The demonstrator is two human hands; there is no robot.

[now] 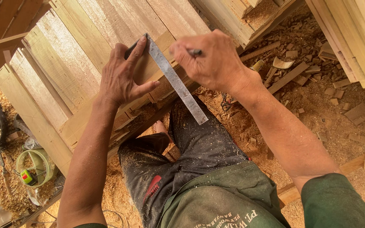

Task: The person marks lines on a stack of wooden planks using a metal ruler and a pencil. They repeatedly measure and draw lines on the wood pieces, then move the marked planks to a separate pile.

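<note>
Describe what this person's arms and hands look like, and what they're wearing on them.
Both hands, the left hand and the right hand, are bare, with no gloves, rings or watch in view. The forearms are bare too. Short dark green sleeves cover only the upper arms, matching the green shirt. Sawdust dusts the dark trousers.

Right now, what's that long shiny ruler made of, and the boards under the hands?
The ruler looks like metal, probably steel: grey, thin, with a dull shine and fine tick marks. The left hand presses it down. The boards look like bare, unpainted wood: pale tan, visible grain, rough sawn faces. The right hand holds a pencil, material unclear.
</note>
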